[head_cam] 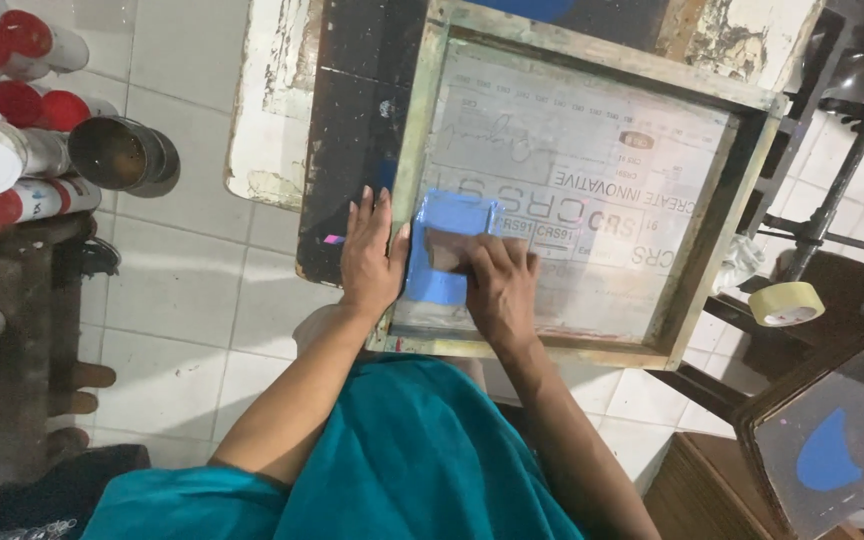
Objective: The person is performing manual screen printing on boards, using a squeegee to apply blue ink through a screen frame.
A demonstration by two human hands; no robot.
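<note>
A wooden-framed printing screen [672,290] lies flat on a dark worn table, its mesh carrying grey mirrored lettering. A patch of light blue ink [452,215] covers the mesh near the frame's left side. My right hand [500,285] presses a small brown squeegee block [444,252] onto that blue patch. My left hand [370,255] lies flat, fingers together, on the frame's left rail and the table beside it, holding the frame down. A teal shirt fills the bottom of the view.
Several red- and white-lidded paint cans [12,110] and one open metal can [117,152] lie on a rack at the left. A roll of tape [787,303] sits at the right. A second frame with a blue ink patch [827,450] stands at the lower right. White tiled floor below.
</note>
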